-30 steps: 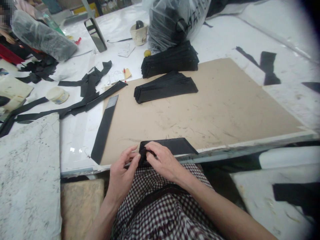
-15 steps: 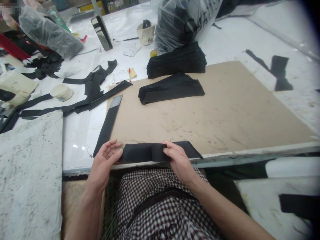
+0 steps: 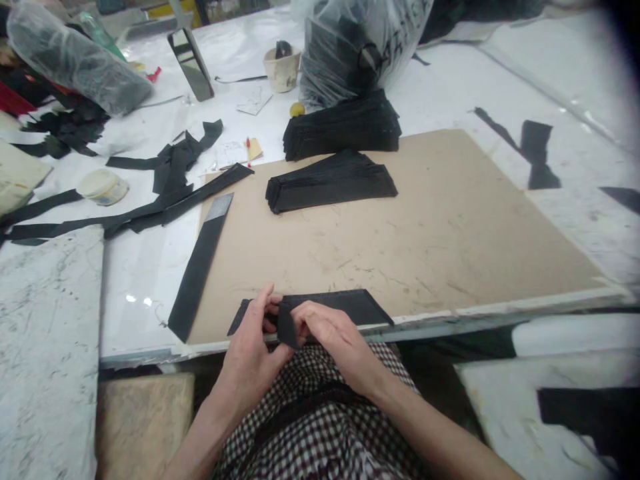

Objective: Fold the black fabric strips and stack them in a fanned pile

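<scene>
A flat black fabric piece [image 3: 345,305] lies at the near edge of the brown cardboard sheet [image 3: 450,220]. My left hand [image 3: 253,347] and my right hand [image 3: 330,337] meet over its left part. Both pinch a small folded bit of the black fabric [image 3: 287,325] between thumb and fingers, lifted slightly off the board. The left tip of the piece [image 3: 237,323] pokes out beyond my left hand. A checked garment [image 3: 320,413] covers my lap below.
Two stacks of black fabric pieces [image 3: 330,183] [image 3: 343,127] sit at the far side of the cardboard. A long black strip [image 3: 197,267] lies along its left edge. Loose black strips [image 3: 165,180], a plastic bag of fabric [image 3: 355,40], a cup [image 3: 281,67] and a lid [image 3: 103,187] lie beyond.
My hands were spread apart along the fabric half a second ago. They have come together at its left part and now pinch up a fold.
</scene>
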Demonstrator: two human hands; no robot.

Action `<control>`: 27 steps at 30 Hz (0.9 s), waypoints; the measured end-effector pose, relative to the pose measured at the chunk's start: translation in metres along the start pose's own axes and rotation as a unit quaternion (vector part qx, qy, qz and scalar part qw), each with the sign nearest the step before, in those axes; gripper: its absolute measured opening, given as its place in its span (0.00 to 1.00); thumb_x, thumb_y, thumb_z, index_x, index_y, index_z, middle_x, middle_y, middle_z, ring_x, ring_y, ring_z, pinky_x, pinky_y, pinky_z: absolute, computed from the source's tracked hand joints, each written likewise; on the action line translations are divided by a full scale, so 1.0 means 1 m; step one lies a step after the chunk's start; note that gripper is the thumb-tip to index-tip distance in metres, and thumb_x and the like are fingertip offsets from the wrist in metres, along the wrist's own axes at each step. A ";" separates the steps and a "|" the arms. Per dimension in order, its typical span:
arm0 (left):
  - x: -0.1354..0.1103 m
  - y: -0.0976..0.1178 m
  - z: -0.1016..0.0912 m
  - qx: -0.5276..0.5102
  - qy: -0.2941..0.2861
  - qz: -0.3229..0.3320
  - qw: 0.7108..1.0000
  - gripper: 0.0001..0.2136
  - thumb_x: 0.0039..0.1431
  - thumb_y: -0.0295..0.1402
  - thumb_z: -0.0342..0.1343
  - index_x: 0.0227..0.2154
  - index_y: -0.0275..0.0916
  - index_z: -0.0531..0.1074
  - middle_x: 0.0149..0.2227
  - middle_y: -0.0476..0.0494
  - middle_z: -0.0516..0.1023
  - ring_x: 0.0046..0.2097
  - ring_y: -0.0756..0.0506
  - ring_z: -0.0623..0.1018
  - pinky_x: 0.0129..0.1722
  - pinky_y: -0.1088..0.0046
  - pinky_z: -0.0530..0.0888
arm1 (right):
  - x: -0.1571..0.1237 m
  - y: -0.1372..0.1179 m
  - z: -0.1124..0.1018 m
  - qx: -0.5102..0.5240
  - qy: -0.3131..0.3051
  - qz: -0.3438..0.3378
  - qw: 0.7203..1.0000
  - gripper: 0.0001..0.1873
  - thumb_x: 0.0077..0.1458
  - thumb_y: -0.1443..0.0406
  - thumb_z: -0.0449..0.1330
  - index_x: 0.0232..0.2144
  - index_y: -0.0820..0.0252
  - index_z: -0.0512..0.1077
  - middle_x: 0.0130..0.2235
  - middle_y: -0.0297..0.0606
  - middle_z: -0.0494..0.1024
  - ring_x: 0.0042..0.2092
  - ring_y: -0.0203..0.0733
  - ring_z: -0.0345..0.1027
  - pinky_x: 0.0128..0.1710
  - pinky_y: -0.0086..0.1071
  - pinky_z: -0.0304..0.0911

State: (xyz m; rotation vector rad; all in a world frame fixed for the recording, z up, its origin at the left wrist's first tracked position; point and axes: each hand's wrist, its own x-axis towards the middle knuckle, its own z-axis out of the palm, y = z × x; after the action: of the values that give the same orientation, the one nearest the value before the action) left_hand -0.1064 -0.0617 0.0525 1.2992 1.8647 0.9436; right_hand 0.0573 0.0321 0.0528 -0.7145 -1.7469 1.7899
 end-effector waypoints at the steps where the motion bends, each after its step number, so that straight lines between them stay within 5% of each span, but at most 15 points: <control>1: 0.000 -0.002 0.003 0.006 0.013 -0.002 1.000 0.36 0.58 0.39 0.63 0.67 0.51 0.53 0.58 0.41 0.70 0.55 0.41 0.74 0.52 0.61 0.74 | -0.004 -0.004 -0.002 -0.030 -0.009 -0.038 0.999 0.19 0.70 0.59 0.45 0.36 0.59 0.73 0.40 0.39 0.77 0.44 0.41 0.69 0.47 0.36 0.65; 5: 0.002 -0.006 0.005 0.026 0.075 -0.021 0.997 0.29 0.61 0.40 0.60 0.64 0.51 0.60 0.54 0.45 0.75 0.53 0.43 0.77 0.56 0.59 0.73 | -0.024 -0.007 -0.021 -0.233 0.015 -0.135 0.963 0.13 0.69 0.63 0.48 0.44 0.61 0.72 0.46 0.42 0.77 0.48 0.42 0.68 0.51 0.40 0.65; 11: 0.006 0.002 0.005 0.065 0.123 -0.016 0.990 0.23 0.60 0.41 0.61 0.57 0.47 0.69 0.55 0.45 0.76 0.56 0.41 0.76 0.59 0.58 0.72 | -0.043 0.024 -0.053 -0.517 0.092 -0.158 0.836 0.09 0.65 0.67 0.56 0.46 0.64 0.73 0.49 0.43 0.79 0.50 0.47 0.69 0.54 0.44 0.64; 18: 0.004 0.006 0.000 0.066 0.145 -0.080 0.984 0.21 0.59 0.43 0.61 0.54 0.47 0.71 0.54 0.47 0.77 0.56 0.41 0.76 0.59 0.60 0.72 | -0.046 0.028 -0.057 -0.556 0.095 -0.158 0.811 0.10 0.65 0.68 0.56 0.46 0.64 0.74 0.48 0.40 0.79 0.49 0.46 0.69 0.54 0.41 0.62; 27: 0.008 -0.012 0.004 0.136 0.134 -0.071 0.979 0.24 0.60 0.44 0.60 0.58 0.48 0.67 0.57 0.44 0.75 0.55 0.40 0.77 0.57 0.58 0.74 | -0.055 0.028 -0.078 -0.581 0.081 -0.161 0.794 0.09 0.64 0.68 0.58 0.46 0.63 0.74 0.47 0.40 0.80 0.49 0.47 0.70 0.53 0.41 0.62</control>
State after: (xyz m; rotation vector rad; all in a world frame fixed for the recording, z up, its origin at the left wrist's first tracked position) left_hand -0.1115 -0.0560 0.0395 1.2182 2.3286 0.8429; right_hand 0.1509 0.0491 0.0235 -0.8711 -2.5482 0.2381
